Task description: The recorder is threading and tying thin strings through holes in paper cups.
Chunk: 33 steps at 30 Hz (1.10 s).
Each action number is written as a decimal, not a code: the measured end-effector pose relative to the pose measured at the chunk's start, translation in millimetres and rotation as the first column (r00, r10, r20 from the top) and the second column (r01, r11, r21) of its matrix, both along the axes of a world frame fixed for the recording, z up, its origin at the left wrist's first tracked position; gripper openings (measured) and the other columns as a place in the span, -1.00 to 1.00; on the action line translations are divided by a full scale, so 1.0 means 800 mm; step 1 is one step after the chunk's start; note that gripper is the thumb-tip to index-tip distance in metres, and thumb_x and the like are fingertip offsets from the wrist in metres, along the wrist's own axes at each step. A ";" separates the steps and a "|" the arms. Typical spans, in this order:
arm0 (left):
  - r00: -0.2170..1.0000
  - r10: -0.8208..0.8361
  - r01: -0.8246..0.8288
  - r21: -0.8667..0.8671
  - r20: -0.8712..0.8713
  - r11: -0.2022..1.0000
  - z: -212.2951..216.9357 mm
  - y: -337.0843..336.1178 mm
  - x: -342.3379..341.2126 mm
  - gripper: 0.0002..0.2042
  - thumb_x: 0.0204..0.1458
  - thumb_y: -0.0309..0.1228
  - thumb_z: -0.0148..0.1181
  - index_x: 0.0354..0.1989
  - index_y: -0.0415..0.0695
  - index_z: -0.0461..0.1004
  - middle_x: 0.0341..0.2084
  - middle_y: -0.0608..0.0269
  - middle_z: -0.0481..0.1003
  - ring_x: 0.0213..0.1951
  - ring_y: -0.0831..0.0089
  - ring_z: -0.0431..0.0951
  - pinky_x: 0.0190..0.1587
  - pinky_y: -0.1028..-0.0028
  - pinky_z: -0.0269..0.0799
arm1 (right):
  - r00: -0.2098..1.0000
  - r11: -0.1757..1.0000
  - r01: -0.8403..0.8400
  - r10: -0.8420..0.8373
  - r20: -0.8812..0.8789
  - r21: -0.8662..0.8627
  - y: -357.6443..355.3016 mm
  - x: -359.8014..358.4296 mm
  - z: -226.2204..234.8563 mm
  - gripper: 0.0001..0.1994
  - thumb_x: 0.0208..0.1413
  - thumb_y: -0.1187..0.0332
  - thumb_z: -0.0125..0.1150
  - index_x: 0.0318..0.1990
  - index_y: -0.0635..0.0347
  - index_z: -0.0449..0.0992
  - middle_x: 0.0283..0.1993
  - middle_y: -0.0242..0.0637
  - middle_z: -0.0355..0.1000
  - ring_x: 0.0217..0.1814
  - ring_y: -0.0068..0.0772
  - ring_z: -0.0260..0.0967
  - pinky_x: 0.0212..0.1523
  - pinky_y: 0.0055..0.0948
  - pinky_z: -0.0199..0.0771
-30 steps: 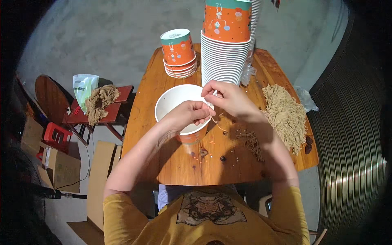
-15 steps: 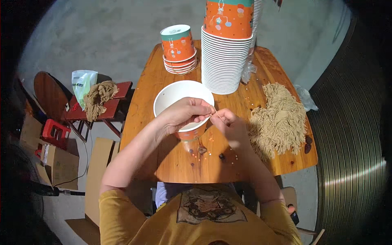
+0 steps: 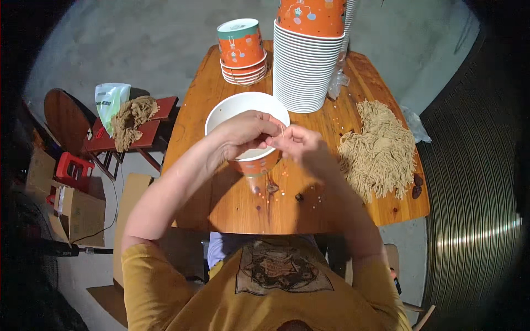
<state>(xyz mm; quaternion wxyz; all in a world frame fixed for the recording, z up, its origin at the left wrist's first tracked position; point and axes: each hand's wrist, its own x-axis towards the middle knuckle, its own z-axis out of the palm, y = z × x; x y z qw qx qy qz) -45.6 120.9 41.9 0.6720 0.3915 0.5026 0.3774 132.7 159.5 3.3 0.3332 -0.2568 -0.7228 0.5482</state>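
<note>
A paper bucket (image 3: 248,101), white inside and orange outside, stands in front of me on the table. Over its near right rim, my left hand (image 3: 249,132) is closed in a pinch on a thin tan cord (image 3: 282,133). My right hand (image 3: 301,144) pinches beside it, fingertips close to the left ones and to the same cord. Whether the cord runs through the bucket's wall is hidden by my fingers. To the right of my right hand lies a heap of tan cords (image 3: 381,151).
A tall stack of nested buckets (image 3: 306,69) rises at the back, with a shorter upside-down stack (image 3: 242,52) to its left. Small beads and dark bits dot the wooden table (image 3: 243,218). On a red bench (image 3: 146,140) at left are more cords and a plastic bag.
My hands have come closer together, the right one shifting left toward the left one. The whole view has tilted slightly, so the table sits higher in the picture.
</note>
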 end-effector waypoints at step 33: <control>0.988 0.046 -0.021 0.163 -0.149 0.986 0.002 -0.007 0.004 -0.75 -0.09 -0.66 0.10 -0.27 -0.15 0.20 -0.42 0.29 0.34 -0.42 0.59 0.39 -0.35 0.65 0.37 | 0.965 0.976 -0.197 0.209 0.160 -0.090 0.043 0.005 0.019 -0.85 0.13 0.37 0.12 -0.27 0.29 0.43 -0.48 -0.58 0.28 -0.45 -0.82 0.12 -0.45 -0.77 0.11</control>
